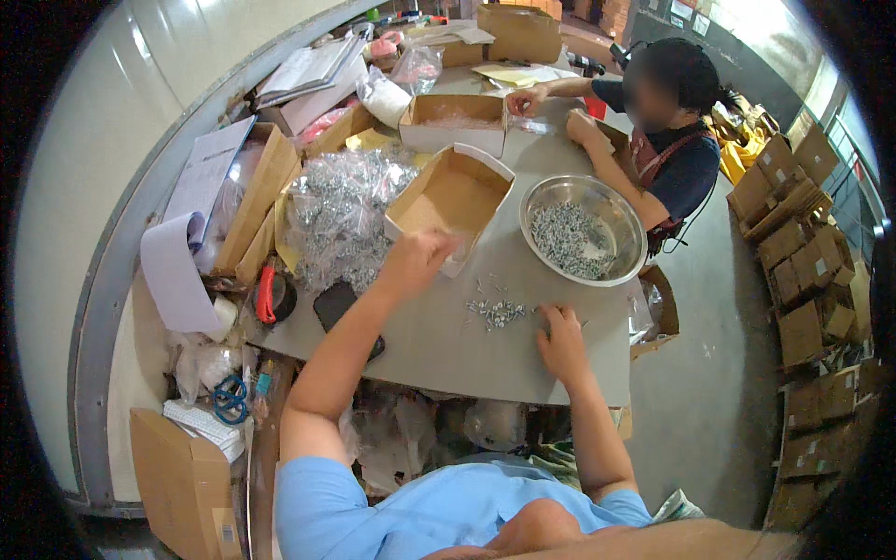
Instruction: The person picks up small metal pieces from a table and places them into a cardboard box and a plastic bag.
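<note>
My left hand (417, 263) is at the near left edge of an open cardboard tray (453, 191) with white sides. Its fingers are closed together and slightly blurred. A pale, see-through smear shows at the fingertips, too unclear to name. My right hand (563, 343) rests on the grey table (467, 359) with its fingers bent but apart, close to the right side of a small pile of loose screws (499, 314). Beyond that hand stands a round steel bowl (534, 257) holding many more screws.
A large clear bag of metal hardware (341, 210) lies left of the tray. A dark phone (336, 306) and a red-and-black tape dispenser (271, 294) are nearby. Another shallow box (453, 137) stands farther back. Across the table, a co-worker (677, 149) works with both hands. Stacked cartons (807, 261) line the right.
</note>
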The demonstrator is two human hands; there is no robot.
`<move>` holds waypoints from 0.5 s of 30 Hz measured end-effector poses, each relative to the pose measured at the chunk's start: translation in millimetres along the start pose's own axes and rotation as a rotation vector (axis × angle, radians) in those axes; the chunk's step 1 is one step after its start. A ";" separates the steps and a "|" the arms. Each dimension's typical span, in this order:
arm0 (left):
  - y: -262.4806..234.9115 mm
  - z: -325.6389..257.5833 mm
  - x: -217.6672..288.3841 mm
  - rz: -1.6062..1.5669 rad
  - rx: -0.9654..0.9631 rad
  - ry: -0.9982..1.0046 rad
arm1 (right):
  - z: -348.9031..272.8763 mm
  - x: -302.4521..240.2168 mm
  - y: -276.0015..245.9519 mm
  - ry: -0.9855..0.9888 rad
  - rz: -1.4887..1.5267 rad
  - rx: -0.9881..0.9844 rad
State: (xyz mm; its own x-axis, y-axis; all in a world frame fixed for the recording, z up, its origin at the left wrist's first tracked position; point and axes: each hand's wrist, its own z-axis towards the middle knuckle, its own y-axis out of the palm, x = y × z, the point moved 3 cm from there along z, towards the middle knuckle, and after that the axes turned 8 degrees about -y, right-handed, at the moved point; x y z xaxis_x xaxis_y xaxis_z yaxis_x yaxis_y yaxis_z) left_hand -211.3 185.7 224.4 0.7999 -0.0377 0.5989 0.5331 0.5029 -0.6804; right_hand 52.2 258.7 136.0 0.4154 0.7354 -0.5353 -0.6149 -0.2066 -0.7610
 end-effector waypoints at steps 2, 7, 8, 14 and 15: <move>-4.8 -39.7 14.1 -0.097 -0.037 -0.063 | 12.7 -13.0 14.2 -0.061 -0.029 -0.039; 3.3 -133.2 33.9 -0.224 -0.309 -0.317 | 12.6 -42.1 31.7 -0.169 0.090 -0.205; 7.8 -152.2 31.2 -0.265 -0.342 -0.428 | 6.2 -46.4 28.2 -0.154 0.105 -0.221; 57.4 -261.4 8.5 -0.749 -0.423 -0.907 | -42.0 -42.9 3.4 -0.097 0.100 -0.220; 65.6 -270.8 7.0 -0.758 -0.468 -0.927 | -45.1 -40.8 -1.5 -0.052 0.116 -0.233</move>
State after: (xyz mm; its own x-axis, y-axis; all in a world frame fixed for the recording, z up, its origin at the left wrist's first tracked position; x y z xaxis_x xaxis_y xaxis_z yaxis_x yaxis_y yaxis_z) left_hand -96.1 -15.4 69.5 -0.1325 0.5269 0.8395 0.9648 0.2628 -0.0126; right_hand 66.3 199.9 142.5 0.3123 0.7294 -0.6087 -0.4825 -0.4301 -0.7630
